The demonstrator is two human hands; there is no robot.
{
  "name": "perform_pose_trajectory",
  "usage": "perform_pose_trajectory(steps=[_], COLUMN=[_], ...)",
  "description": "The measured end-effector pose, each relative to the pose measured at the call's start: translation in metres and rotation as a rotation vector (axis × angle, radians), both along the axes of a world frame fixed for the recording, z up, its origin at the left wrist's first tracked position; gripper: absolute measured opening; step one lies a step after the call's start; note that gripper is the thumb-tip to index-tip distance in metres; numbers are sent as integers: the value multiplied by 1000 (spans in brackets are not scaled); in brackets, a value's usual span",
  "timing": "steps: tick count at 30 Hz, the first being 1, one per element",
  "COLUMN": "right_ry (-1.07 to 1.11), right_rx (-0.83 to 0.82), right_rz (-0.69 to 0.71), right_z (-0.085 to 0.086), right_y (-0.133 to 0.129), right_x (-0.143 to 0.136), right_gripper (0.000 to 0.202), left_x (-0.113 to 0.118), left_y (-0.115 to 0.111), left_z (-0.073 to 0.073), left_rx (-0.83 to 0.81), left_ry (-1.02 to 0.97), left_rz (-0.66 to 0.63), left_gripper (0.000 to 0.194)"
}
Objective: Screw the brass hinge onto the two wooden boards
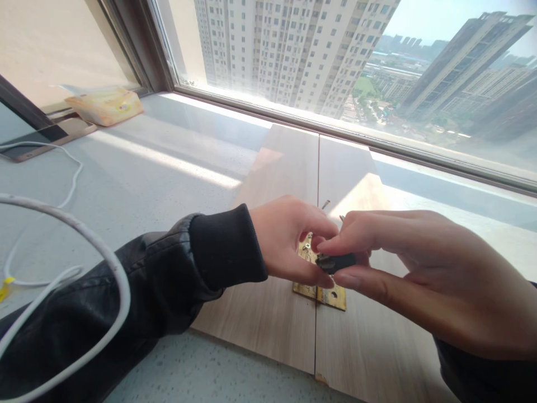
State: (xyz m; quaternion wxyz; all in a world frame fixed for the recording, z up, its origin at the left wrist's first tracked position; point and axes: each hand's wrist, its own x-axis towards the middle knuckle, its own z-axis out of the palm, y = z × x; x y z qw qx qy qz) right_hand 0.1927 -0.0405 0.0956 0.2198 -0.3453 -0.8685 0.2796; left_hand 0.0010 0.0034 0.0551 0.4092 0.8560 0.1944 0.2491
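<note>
My right hand (403, 268) is closed, its thumb and fingers pinching a small dark cylindrical piece (342, 263), perhaps a tool handle; its exact kind does not show. Around the left end of that piece curl the thumb and fingers of my left hand (289, 240), in a black cuff. Both hands are over a brass hinge (333, 299) that spans the seam between two wood-grain boards, the left board (255, 319) and the right board (364, 336). A screw head shows in the hinge's left leaf, and a bare hole in its right leaf. My fingers hide much of the hinge.
A loose screw (326, 204) lies on the boards beyond my hands. White cable (119, 268) loops at the left, near my sleeve. A phone (54, 137) and a yellow soft pack (107, 106) lie at the far left corner, by the window frame (251, 112).
</note>
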Motion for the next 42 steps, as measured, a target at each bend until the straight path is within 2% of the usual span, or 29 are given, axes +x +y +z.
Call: perform_pose_trajectory(steps=[4, 9, 11, 15, 17, 21, 24, 26, 29, 32, 35, 37, 39, 42], right_ry=[-44, -66, -54, -8, -21, -52, -70, -78, -41, 2, -3, 5, 21, 26], right_rx=[146, 277, 239, -5, -78, -38, 76, 147, 189, 115, -57, -129, -148, -84], right_rz=[-63, -180, -172, -47, 13, -1, -80, -129, -191, -198, -88, -20, -9, -90], right_z=[-3, -10, -9, -3, -2, -3, -6, -7, -7, -6, -1, 1, 0, -4], right_y=[0, 2, 3, 3, 3, 3, 2, 2, 3, 4, 3, 2, 2, 4], right_x=[-6, -14, -14, -7, -3, -2, -8, -12, -16, -15, -10, -5, -2, 0], right_gripper=[11, 32, 32, 16, 20, 12, 8, 19, 34, 37, 17, 14, 13, 11], left_x=[1, 1, 1, -1, -1, -2, -1, 0, 0, 0, -1, -2, -3, -2], left_y=[0, 0, 0, 0, 1, 0, -1, -1, 0, 0, -1, -2, -3, -5], left_z=[1, -2, -3, -4, -3, 1, 2, 0, -3, -5, -5, -4, -1, 4], left_rx=[27, 73, 66, -1, -15, 8, 31, 63, 91, 83, 43, 24, 26, 40], left_ry=[23, -12, -5, -16, -20, 22, 64, 55, 20, 8, -8, -16, -10, 48], left_rz=[57, 88, 56, -42, -74, -45, 43, 94, 102, 53, -14, -43, -40, 39], left_gripper=[31, 27, 20, 11, 7, 10, 28, 31, 29, 22, 12, 10, 9, 16])
